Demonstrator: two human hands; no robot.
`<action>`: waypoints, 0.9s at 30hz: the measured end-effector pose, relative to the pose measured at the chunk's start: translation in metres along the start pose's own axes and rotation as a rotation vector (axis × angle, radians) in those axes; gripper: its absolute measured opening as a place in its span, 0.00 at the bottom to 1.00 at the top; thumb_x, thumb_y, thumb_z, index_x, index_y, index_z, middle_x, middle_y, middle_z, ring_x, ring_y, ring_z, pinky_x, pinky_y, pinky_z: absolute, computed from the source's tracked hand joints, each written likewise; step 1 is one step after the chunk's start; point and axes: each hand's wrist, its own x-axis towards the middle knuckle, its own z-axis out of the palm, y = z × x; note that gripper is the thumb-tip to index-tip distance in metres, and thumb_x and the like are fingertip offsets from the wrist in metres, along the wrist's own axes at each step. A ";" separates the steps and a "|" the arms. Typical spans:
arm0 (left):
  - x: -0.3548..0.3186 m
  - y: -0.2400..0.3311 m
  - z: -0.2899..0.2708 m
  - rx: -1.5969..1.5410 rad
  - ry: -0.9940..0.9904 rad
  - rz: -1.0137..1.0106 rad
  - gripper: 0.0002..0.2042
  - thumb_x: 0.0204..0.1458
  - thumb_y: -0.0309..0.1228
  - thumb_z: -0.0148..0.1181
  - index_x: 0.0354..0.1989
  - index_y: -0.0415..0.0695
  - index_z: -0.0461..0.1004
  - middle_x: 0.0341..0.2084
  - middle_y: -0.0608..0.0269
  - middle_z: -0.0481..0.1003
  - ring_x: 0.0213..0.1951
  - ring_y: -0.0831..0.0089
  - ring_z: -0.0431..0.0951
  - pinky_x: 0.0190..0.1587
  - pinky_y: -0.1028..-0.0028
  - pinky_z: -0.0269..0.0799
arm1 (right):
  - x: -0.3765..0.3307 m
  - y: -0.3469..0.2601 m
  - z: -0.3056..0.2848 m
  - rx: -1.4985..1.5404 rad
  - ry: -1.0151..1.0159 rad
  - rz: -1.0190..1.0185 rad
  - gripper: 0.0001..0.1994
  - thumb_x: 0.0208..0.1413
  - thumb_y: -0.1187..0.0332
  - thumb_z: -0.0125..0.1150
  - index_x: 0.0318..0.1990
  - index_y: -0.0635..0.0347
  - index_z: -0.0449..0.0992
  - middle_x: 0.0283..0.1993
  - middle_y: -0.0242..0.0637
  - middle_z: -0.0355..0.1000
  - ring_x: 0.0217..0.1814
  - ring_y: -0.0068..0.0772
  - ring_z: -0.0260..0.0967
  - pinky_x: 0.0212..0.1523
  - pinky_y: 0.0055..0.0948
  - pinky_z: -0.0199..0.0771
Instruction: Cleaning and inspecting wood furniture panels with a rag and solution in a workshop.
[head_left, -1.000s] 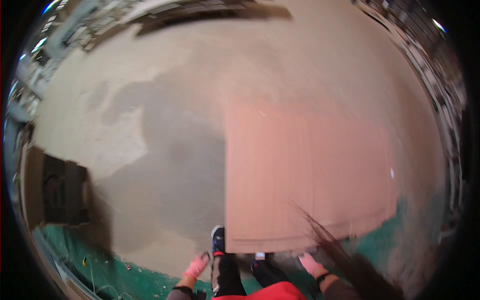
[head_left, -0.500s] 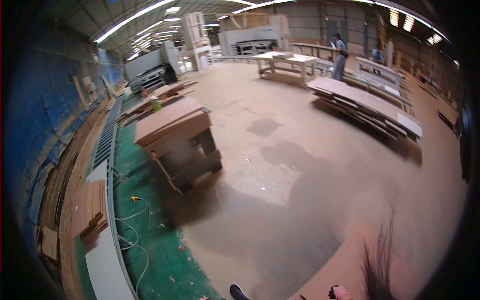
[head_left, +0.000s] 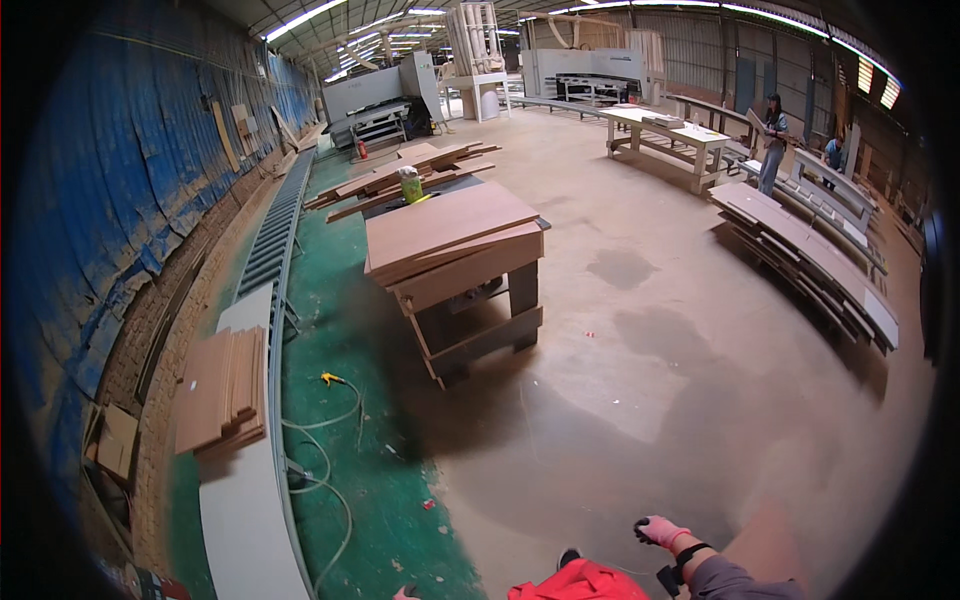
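My right hand (head_left: 660, 531), in a pink glove with dark fingertips, hangs at the lower edge over the concrete floor. Its fingers are curled in, and I see nothing in them. A dark band circles that wrist. Of my left hand (head_left: 405, 593) only a sliver shows at the bottom edge; its fingers are hidden. Neither hand touches anything that I can see. Ahead stands a workbench (head_left: 470, 345) with brown boards (head_left: 455, 228) stacked on top. On my left, a pile of brown panels (head_left: 222, 388) lies on a long white board (head_left: 250, 520) along the roller conveyor.
An air hose (head_left: 325, 465) with a yellow-ended nozzle (head_left: 330, 379) loops over the green floor strip. A low stack of long panels (head_left: 810, 250) lies at right. Farther back are a white table (head_left: 665, 125), a person (head_left: 772, 145) holding a board, and large machines (head_left: 375, 100).
My view has swung left, so the bench and panels sit farther right in the picture. More of my right arm and my red clothing shows. The distant person remains by the panel stack.
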 end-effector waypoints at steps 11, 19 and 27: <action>0.228 0.198 0.096 0.065 0.026 0.178 0.16 0.48 0.22 0.41 0.45 0.33 0.66 0.30 0.51 0.73 0.33 0.61 0.71 0.36 0.66 0.67 | 0.256 -0.103 -0.152 -0.327 0.024 0.076 0.15 0.47 0.57 0.48 0.27 0.58 0.76 0.24 0.38 0.73 0.25 0.30 0.70 0.27 0.29 0.69; 0.388 0.493 0.085 -0.145 0.097 0.228 0.19 0.44 0.20 0.41 0.46 0.31 0.67 0.44 0.49 0.71 0.47 0.63 0.71 0.53 0.69 0.62 | 0.319 -0.569 -0.271 -0.059 0.251 -0.644 0.16 0.51 0.62 0.47 0.41 0.63 0.73 0.32 0.41 0.74 0.32 0.31 0.68 0.38 0.30 0.67; 0.628 0.614 0.049 -0.350 0.204 0.332 0.16 0.49 0.25 0.46 0.45 0.32 0.68 0.40 0.54 0.73 0.44 0.68 0.72 0.50 0.73 0.64 | 0.420 -0.891 -0.296 0.273 -0.049 -0.969 0.16 0.54 0.71 0.48 0.50 0.63 0.69 0.40 0.32 0.72 0.39 0.19 0.67 0.40 0.19 0.66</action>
